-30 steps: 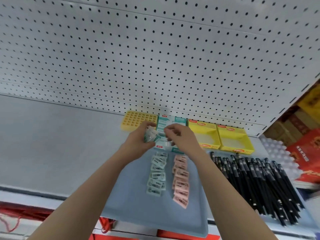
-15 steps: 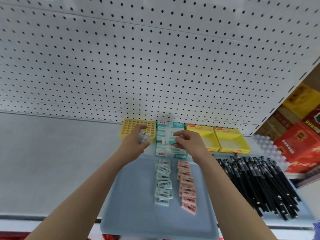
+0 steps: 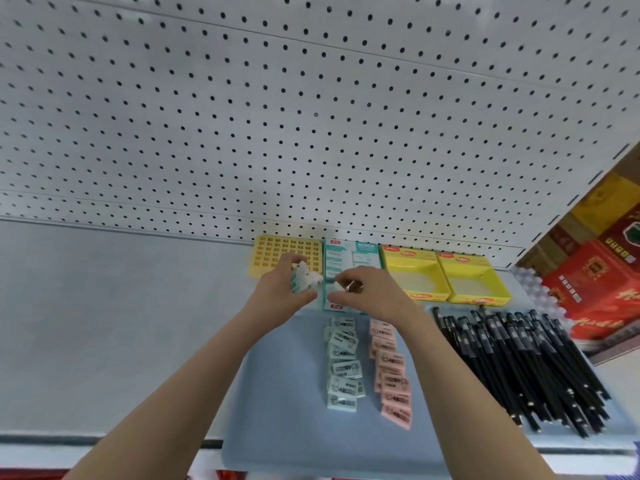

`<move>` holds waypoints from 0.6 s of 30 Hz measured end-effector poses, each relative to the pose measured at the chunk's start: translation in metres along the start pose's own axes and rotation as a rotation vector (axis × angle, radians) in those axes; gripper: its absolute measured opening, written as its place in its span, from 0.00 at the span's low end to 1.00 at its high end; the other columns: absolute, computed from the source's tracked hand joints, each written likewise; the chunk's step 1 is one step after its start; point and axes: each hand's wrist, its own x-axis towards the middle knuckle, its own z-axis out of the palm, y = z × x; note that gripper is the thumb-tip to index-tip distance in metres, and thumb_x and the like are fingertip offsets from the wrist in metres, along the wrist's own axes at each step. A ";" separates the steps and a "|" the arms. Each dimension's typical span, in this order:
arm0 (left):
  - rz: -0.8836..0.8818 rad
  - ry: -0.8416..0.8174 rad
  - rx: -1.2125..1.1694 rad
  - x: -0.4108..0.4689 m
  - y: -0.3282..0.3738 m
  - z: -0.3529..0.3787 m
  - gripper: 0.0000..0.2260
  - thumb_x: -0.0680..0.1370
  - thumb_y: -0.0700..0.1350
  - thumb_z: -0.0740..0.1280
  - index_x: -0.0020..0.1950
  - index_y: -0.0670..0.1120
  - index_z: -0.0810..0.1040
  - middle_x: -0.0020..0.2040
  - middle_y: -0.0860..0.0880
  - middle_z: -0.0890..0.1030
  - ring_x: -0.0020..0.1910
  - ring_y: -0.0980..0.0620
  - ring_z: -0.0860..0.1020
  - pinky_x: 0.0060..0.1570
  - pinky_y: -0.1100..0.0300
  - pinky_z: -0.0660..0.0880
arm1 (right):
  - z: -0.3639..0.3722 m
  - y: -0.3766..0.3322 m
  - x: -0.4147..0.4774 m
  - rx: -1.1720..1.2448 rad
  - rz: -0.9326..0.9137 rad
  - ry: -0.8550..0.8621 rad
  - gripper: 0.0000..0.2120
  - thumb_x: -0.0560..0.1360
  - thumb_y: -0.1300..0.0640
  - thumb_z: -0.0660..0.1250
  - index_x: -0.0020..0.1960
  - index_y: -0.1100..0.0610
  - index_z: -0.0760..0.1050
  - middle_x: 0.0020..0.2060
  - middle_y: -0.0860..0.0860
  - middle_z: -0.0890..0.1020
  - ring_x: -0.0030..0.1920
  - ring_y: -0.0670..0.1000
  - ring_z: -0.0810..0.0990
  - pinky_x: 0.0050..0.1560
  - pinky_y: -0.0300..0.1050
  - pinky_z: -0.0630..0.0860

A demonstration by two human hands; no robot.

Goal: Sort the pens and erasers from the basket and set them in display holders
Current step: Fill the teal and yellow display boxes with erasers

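My left hand (image 3: 280, 292) grips a small stack of teal-and-white erasers (image 3: 305, 278) in front of the yellow grid holder (image 3: 277, 249). My right hand (image 3: 370, 296) hovers over the near end of the teal eraser display box (image 3: 360, 259), fingers curled, pinching what looks like one white eraser; it is blurred. On the blue tray (image 3: 277, 393) lie a row of teal erasers (image 3: 343, 362) and a row of pink erasers (image 3: 393, 375). A pile of black pens (image 3: 519, 365) lies to the right.
Two empty yellow display boxes (image 3: 443, 275) stand right of the teal box against the white pegboard (image 3: 311, 116). Red and yellow cartons (image 3: 602, 265) are stacked at the far right. The grey shelf surface (image 3: 104, 306) stretches to the left; its front edge runs below.
My right hand has set down toward the near end of the teal box, and my left hand has come right toward it with its stack. The view has tilted slightly.
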 end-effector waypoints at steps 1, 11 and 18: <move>0.000 0.002 0.005 0.000 0.000 0.000 0.26 0.74 0.44 0.74 0.68 0.51 0.66 0.51 0.52 0.73 0.43 0.59 0.77 0.34 0.65 0.77 | 0.000 0.003 -0.001 0.007 -0.015 -0.018 0.19 0.70 0.46 0.75 0.56 0.56 0.81 0.48 0.50 0.82 0.47 0.48 0.80 0.53 0.47 0.78; 0.016 0.019 -0.001 0.001 -0.001 -0.001 0.23 0.74 0.44 0.73 0.66 0.51 0.69 0.46 0.59 0.72 0.43 0.61 0.77 0.34 0.70 0.75 | -0.005 0.016 0.006 -0.246 -0.019 0.077 0.16 0.73 0.50 0.72 0.60 0.53 0.80 0.48 0.49 0.79 0.50 0.51 0.78 0.45 0.42 0.68; 0.046 0.046 0.016 0.001 -0.006 -0.002 0.21 0.73 0.42 0.72 0.64 0.50 0.72 0.53 0.52 0.75 0.48 0.53 0.76 0.46 0.59 0.77 | 0.015 0.018 0.014 -0.165 0.003 0.191 0.10 0.71 0.56 0.74 0.52 0.55 0.80 0.44 0.50 0.77 0.45 0.50 0.76 0.42 0.41 0.65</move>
